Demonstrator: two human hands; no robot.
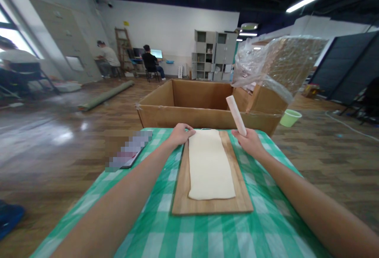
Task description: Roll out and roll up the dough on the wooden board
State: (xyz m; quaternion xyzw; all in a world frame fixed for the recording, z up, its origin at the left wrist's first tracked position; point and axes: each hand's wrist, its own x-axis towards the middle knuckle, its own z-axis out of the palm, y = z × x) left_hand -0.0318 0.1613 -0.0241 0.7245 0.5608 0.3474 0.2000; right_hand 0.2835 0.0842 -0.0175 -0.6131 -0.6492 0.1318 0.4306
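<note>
A long, flat sheet of pale dough (209, 165) lies lengthwise on a wooden board (242, 197) on the green checked tablecloth (166, 226). My left hand (180, 133) rests at the board's far left corner, fingers curled onto the far end of the dough. My right hand (249, 140) is at the far right corner and grips a white rolling pin (235, 114), held tilted upward, off the dough.
A large open cardboard box (204, 110) stands just beyond the table. A plastic-wrapped bundle (281, 62) sits on its right side. A dark flat object (130, 153), partly blurred, lies left of the board. A green bucket (290, 117) stands on the floor; two people sit at desks far back.
</note>
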